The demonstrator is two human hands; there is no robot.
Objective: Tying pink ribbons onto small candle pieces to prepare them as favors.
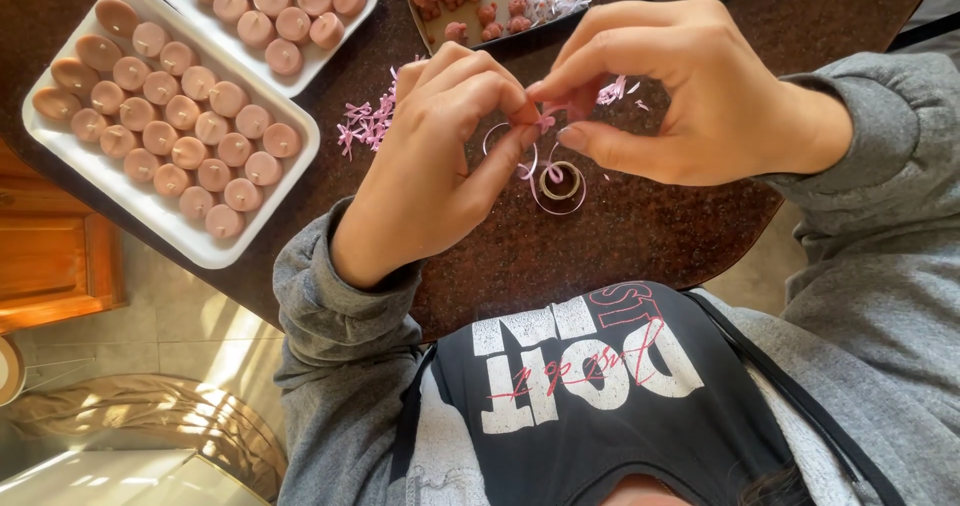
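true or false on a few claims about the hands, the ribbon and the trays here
1. Both hands pinch a thin pink ribbon between their fingertips. True.
2. The left hand rests flat on the table. False: it is raised, pinching the ribbon.
3. A small ribbon spool lies on the dark table below the hands. True.
4. The white tray of round candles is empty. False: it is nearly full.
5. The right hand holds scissors. False: only the ribbon.

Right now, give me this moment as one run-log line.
left hand: pinching pink ribbon | right hand: pinching same ribbon | below: ribbon spool on dark table | left: candle tray
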